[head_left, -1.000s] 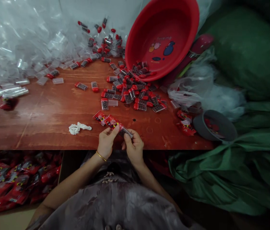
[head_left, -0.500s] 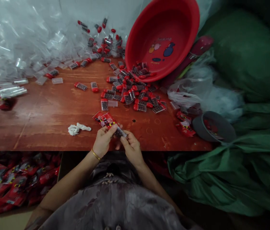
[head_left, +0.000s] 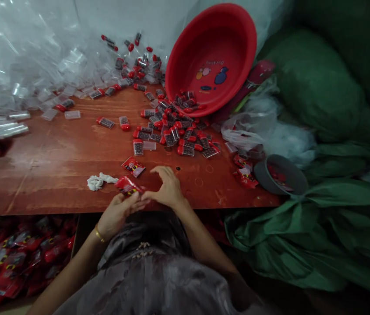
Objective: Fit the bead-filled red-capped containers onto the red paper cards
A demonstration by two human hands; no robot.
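I see a red wooden table (head_left: 56, 162), smooth and a bit shiny. Far on it a round red plastic tub (head_left: 213, 57) is tipped on its side, and a heap of little boxes (head_left: 174, 131) spills out of it toward me. They are small clear boxes with red caps and dark bits inside. A few more lie alone to the left. Far left is a big pile of clear plastic (head_left: 23, 57), thin and crinkly.

A crumpled white rag (head_left: 99, 180) lies near the table edge, just left of the hands. One flat red packet (head_left: 133, 166) lies on the table a little beyond them. On the right a grey bowl (head_left: 280, 176) leans on green cloth (head_left: 319, 227); it has something red in it (too dark to tell what). More red packets lie beside the bowl. A see-through bag (head_left: 253, 127) sits behind it.

Down under the table, on the left, is a box of packets (head_left: 14, 258), full of shiny red ones.

My left hand (head_left: 116, 212) pinches a red wrapper (head_left: 126, 185) at the near edge of the table, fingers closed on it. My right hand (head_left: 168, 188) rests on the table just beside, fingers curled and loose, thumb tip meeting the left hand. I cannot tell if it grips anything.

Nothing blocks the hands.
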